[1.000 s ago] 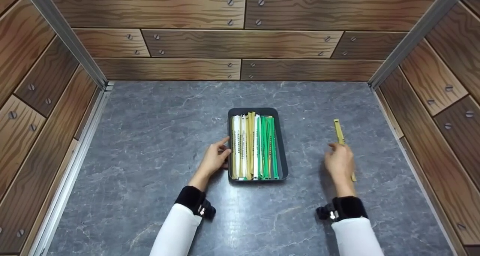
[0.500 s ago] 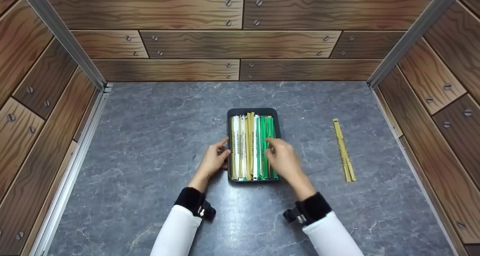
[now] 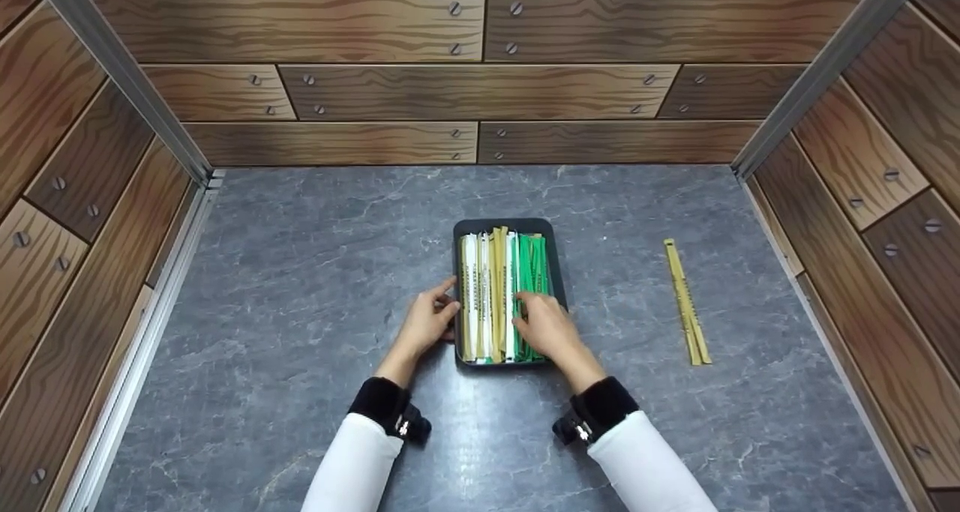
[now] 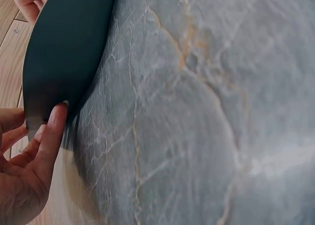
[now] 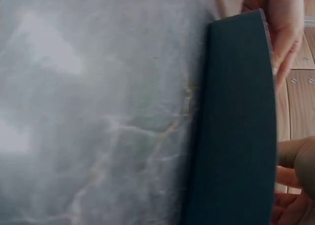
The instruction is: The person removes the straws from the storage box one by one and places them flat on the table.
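Observation:
A dark rectangular tray (image 3: 555, 268) holds a row of slim stick packets: gold ones (image 3: 498, 272), white ones (image 3: 471, 294) and green ones (image 3: 534, 261). My left hand (image 3: 427, 318) rests its fingertips against the tray's left side. In the left wrist view these fingers (image 4: 51, 136) reach round the tray's corner. My right hand (image 3: 551, 324) is over the tray's right half, thumb and index fingertips apart on the green and white packets. In the right wrist view its fingertips are hidden behind the tray's dark end wall (image 5: 236, 116).
Two gold stick packets (image 3: 686, 306) lie close together on the grey marbled table (image 3: 315, 272), right of the tray. Wood-patterned walls (image 3: 375, 88) surround the table at back and sides, with metal posts at the corners.
My right hand has left the gold packets at the right and moved left to the tray, then slightly further left and nearer across the green packets. My left hand stays put.

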The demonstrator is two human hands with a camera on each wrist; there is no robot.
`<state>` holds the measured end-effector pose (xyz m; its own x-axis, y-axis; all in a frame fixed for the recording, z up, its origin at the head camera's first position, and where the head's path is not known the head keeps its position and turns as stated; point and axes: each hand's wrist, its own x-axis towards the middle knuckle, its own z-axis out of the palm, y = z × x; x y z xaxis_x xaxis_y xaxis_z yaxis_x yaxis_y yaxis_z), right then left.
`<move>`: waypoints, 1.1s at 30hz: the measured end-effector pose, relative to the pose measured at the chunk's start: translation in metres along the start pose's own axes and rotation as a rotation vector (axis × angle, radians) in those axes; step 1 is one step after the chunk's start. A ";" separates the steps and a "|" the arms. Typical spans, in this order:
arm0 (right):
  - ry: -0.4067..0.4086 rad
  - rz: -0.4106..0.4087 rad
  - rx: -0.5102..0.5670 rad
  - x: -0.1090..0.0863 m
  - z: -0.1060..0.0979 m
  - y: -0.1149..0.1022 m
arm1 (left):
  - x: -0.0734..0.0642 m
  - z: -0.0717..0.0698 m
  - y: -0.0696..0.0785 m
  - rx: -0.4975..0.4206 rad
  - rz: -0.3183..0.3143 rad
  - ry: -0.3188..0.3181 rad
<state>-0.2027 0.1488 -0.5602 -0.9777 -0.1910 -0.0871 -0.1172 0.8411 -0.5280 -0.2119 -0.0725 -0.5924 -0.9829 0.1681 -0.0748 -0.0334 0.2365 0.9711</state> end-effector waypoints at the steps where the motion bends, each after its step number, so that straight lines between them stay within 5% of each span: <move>1: 0.006 0.010 -0.019 -0.001 0.001 0.000 | 0.000 0.000 0.000 0.000 0.000 0.002; 19: 0.075 0.063 0.005 0.002 0.007 0.002 | 0.001 0.001 -0.001 -0.017 -0.019 0.003; 33: 0.045 0.111 0.034 0.005 0.007 0.000 | -0.001 0.001 0.002 0.006 -0.020 0.013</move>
<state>-0.2066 0.1443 -0.5661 -0.9912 -0.0745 -0.1091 -0.0030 0.8382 -0.5454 -0.2113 -0.0713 -0.5911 -0.9844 0.1506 -0.0915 -0.0523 0.2458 0.9679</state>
